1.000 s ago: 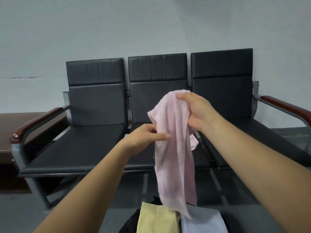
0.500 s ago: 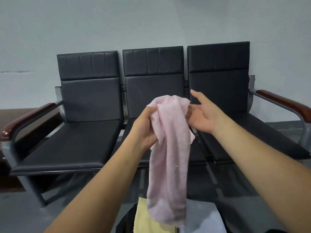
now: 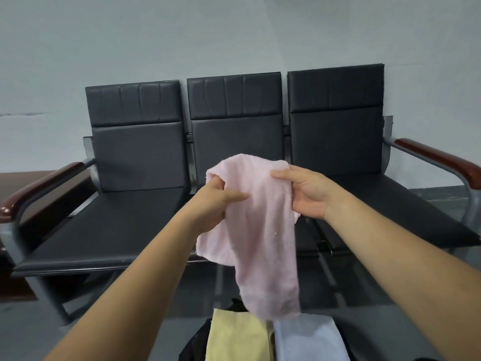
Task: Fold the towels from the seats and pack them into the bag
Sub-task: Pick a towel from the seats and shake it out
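The pink towel (image 3: 263, 230) hangs bunched in the air before the seats (image 3: 117, 225), above the bag (image 3: 195, 345) that holds a yellow towel (image 3: 236, 334). The left grip (image 3: 213, 201) pinches its top left corner and the right grip (image 3: 307, 194) pinches the top right edge. It looks light, soft and limp, so hold both top corners and pull them apart to make it hang flat

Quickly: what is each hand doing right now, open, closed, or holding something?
Left hand: grips the pink towel near its top edge.
Right hand: pinches the same towel's top corner.
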